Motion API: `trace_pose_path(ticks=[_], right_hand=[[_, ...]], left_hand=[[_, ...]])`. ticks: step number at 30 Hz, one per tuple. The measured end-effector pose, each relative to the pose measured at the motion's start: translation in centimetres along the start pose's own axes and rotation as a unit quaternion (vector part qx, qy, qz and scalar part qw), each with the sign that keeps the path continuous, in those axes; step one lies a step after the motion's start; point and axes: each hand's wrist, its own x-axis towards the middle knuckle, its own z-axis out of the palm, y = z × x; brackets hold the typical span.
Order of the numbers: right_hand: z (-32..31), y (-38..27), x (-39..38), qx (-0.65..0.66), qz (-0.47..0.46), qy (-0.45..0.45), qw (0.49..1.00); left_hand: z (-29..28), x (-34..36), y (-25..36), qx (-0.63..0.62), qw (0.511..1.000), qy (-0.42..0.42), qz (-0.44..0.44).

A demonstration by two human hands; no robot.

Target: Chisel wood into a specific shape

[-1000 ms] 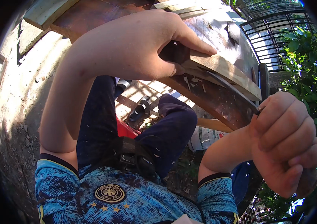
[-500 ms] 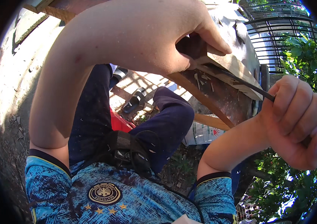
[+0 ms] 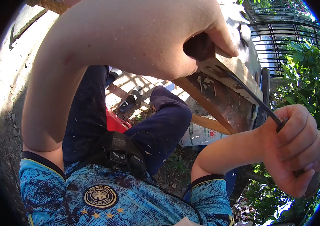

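Observation:
My left hand [image 3: 171,43] reaches across at the top, its thumb and a finger spread around a pale wooden piece [image 3: 248,77] and holding it. A dark narrow slot or shadow runs along the wood. My right hand [image 3: 297,148] is closed in a fist around the handle of what looks like a chisel [image 3: 259,101], with a long thin dark metal shaft. The shaft slants up and left onto the wood; its tip is hard to make out there. Most of the handle is hidden by my fingers.
Under the wood lies a brown work surface [image 3: 242,113] with wood shavings, edged by a wooden strip [image 3: 205,103]. Below it are a printed white sack [image 3: 201,135], a red object [image 3: 115,121] and a dark sandal [image 3: 131,99]. Leafy plants [image 3: 307,75] and a black metal fence [image 3: 273,28] stand at right.
My right hand has dropped lower and nearer to me, so the chisel's shaft slants more steeply. My left hand keeps its hold on the wood. The whole view has shifted slightly.

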Motion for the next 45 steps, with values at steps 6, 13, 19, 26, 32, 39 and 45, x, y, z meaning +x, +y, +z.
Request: trace_pose_path(ticks=[6,13,19,26,32,39,45], right_hand=[[-0.9,0.1,0.3,0.051,0.045,0.007,0.998],[-2.2,0.9,1.1,0.111,0.087,-0.018,0.99],[-1.1,0.9,0.0,0.081,0.08,0.001,0.993],[1.0,0.3,-0.2,0.063,-0.024,0.012,0.998],[0.3,1.1,0.8,0.085,0.072,-0.019,0.994],[0.1,1.3,2.0,0.072,0.09,-0.146,0.983],[-0.6,2.4,2.9,0.134,0.074,-0.176,0.972]], left_hand=[[0.4,-0.8,-1.5,-0.023,0.999,0.008,0.038],[1.0,-1.2,-1.6,-0.013,0.999,0.017,0.049],[1.0,-1.1,-1.2,-0.042,0.998,0.006,-0.046],[3.2,-0.8,-2.3,-0.081,0.99,0.099,0.068],[2.0,-0.9,-2.8,-0.02,0.997,0.051,0.058],[2.5,-0.9,-3.1,-0.019,0.997,0.067,0.038],[2.2,-0.6,-2.4,-0.022,0.997,0.061,0.043]])
